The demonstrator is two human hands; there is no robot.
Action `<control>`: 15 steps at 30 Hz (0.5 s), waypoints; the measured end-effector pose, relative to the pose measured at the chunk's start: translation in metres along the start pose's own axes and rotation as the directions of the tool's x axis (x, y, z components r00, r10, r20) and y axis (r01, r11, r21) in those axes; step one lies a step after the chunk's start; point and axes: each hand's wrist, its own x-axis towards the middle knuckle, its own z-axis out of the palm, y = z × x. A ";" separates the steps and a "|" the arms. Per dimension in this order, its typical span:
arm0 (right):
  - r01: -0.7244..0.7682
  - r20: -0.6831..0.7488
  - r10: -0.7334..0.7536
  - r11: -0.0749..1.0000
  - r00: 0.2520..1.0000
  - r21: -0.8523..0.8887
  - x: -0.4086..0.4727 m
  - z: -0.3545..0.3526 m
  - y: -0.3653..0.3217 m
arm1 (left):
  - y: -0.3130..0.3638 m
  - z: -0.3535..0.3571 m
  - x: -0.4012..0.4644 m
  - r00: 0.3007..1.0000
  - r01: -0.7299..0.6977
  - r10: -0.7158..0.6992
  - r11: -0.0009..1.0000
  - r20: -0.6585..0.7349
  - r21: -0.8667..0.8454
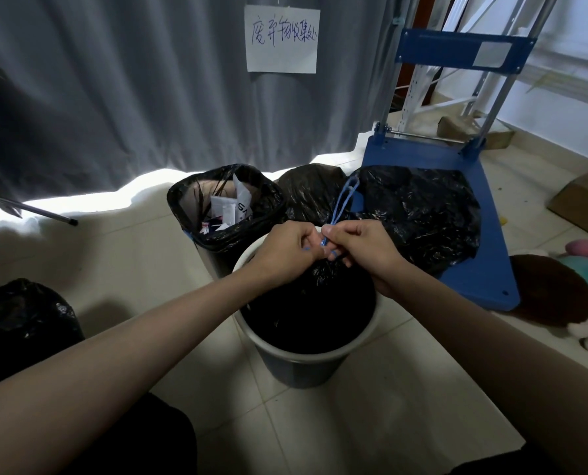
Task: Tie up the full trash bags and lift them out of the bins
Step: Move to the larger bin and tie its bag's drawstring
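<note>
Left hand (287,246): your fingers are curled tight, pinching the blue drawstring (341,207) right over the gathered neck of the bag.
Right hand (361,246): also curled, pinching the same drawstring; knuckles just beside your left hand's, nearly touching.
Drawstring: a loop stands up and away from your hands, tilted toward the trolley; short blue ends show between your fingers. Knot itself is hidden by the fingers, can't tell if it's closed.
Bag in work (306,313): black, mouth bunched shut under your hands, body sitting inside the round grey bin (299,365) directly in front of you.
Second bin (217,255): just behind-left of the round one, black liner (183,200) folded over its rim, mouth open, white paper waste visible inside.
Loose bags: one black bag (422,214) lies on the blue trolley deck (491,265); another (311,193) sits on the floor between the open bin and the trolley; a third (25,320) at far left on the tiles.
Backdrop: grey curtain (114,80) with a handwritten paper sign (282,38) pinned to it.
Right edge: plush toy (566,289) on the floor beside the trolley.
</note>
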 end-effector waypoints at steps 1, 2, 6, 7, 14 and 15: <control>-0.022 -0.011 0.022 1.000 1.000 0.002 0.000 0.001 0.000 | 0.000 0.001 -0.002 0.999 -0.039 0.040 0.999 -0.031 0.038; -0.047 -0.023 0.047 0.999 0.999 0.011 0.001 0.002 -0.001 | 0.001 0.002 -0.004 0.995 -0.077 0.082 0.994 -0.063 0.076; -0.154 -0.035 0.158 0.983 0.987 0.099 0.002 0.004 -0.004 | 0.004 0.004 -0.013 0.966 -0.162 0.198 0.965 -0.168 0.204; -0.174 -0.032 0.180 0.977 0.983 0.124 0.002 0.005 -0.004 | 0.005 0.002 -0.014 0.956 -0.182 0.229 0.953 -0.182 0.240; -0.222 -0.020 0.226 0.967 0.974 0.123 0.003 0.003 -0.002 | 0.004 -0.001 -0.015 0.898 -0.384 0.436 0.839 -0.054 0.385; -0.205 -0.019 0.209 0.970 0.978 0.134 0.003 0.002 -0.001 | 0.003 -0.004 -0.012 0.921 -0.362 0.389 0.873 -0.018 0.328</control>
